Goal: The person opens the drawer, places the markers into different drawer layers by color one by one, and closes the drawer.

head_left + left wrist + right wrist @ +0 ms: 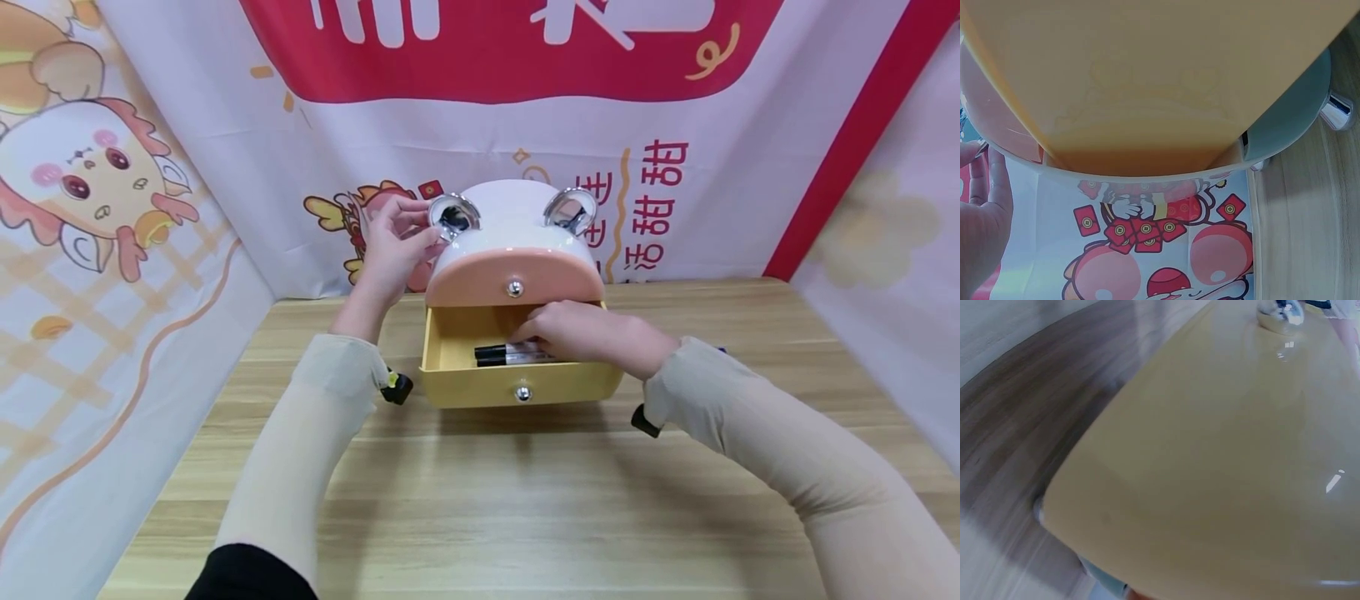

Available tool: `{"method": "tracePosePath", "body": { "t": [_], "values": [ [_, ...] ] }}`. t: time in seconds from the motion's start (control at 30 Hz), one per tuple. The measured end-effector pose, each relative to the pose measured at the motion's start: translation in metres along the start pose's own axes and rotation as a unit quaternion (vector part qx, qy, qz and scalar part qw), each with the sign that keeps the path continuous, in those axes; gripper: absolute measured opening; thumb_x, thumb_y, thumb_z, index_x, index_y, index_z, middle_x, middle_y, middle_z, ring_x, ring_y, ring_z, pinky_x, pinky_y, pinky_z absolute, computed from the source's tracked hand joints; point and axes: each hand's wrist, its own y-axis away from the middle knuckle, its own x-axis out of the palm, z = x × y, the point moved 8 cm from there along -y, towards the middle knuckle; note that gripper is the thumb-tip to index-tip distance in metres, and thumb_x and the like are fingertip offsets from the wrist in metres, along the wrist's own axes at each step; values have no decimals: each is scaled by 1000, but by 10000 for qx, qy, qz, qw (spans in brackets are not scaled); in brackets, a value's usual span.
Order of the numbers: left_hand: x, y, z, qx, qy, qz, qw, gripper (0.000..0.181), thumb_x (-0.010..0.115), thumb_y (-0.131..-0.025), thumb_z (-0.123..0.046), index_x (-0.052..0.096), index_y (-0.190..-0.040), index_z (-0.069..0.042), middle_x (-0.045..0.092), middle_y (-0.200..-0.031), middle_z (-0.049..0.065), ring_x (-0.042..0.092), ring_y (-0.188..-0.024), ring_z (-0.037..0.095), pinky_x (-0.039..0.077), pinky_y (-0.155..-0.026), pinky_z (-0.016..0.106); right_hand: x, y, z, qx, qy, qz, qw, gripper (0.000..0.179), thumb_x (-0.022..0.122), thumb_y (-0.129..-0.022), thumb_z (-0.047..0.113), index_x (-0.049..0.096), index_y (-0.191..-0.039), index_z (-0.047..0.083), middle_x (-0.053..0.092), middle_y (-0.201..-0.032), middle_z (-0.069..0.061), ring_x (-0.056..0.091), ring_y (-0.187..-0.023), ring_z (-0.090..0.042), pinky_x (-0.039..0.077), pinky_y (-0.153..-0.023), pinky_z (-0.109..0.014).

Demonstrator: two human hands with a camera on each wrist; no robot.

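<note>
A small drawer box with a white domed top (510, 200) stands on the table, two round silver pieces on its front like eyes. My left hand (397, 250) pinches the left silver piece (453, 217) between thumb and fingers; part of that hand (985, 212) shows at the left edge in the left wrist view. The yellow lower drawer (472, 387) is pulled out. Inside it lie black-capped markers (495, 357), side by side. My right hand (573, 333) reaches over the drawer's right side, fingers bent down at the markers. Its fingertips are hidden, so I cannot tell whether they grip one.
The pink upper drawer (480, 279) is pushed in above the yellow one. A printed cloth (360, 133) hangs right behind the box, with more cloth at both sides. Something small and blue (722, 350) peeks out behind the right sleeve on the wooden table (495, 500).
</note>
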Motion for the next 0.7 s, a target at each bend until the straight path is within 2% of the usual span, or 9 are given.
{"method": "tracePosePath", "body": {
  "t": [0.27, 0.43, 0.57, 0.7],
  "values": [
    [1, 0, -1, 36, 52, 41, 10000, 32, 67, -95, 7, 59, -120, -11, 59, -121, 14, 63, -112, 28, 62, -84, 32, -8, 6, 4, 32, -225, 160, 9996, 29, 68, -92, -6, 78, -116, 7, 76, -107, -3, 71, -98, -17, 59, -85, -32],
    [2, 0, -1, 35, 51, 63, 10000, 32, 66, -96, 7, 59, -121, -11, 59, -121, 14, 62, -113, 28, 61, -85, 32, -15, 12, 7, 78, -348, 191, 9992, 26, 71, -93, -2, 77, -117, 6, 76, -108, -5, 71, -96, -19, 59, -85, -32],
    [1, 0, 0, 30, 81, 52, 9999, 32, 66, -95, 8, 58, -121, -10, 59, -121, 14, 62, -114, 28, 60, -89, 37, -25, 18, 9, 97, -589, 71, 9982, 26, 68, -95, -3, 76, -119, 4, 75, -111, -6, 70, -98, -18, 59, -86, -34],
    [0, 0, 0, 14, 68, 52, 10000, 32, 67, -95, 7, 58, -121, -10, 59, -121, 14, 62, -114, 28, 59, -91, 40, -37, 26, 10, 267, -560, -2, 9981, 26, 69, -96, 2, 75, -121, 7, 74, -115, -4, 68, -99, -15, 58, -89, -35]
  ]
}}
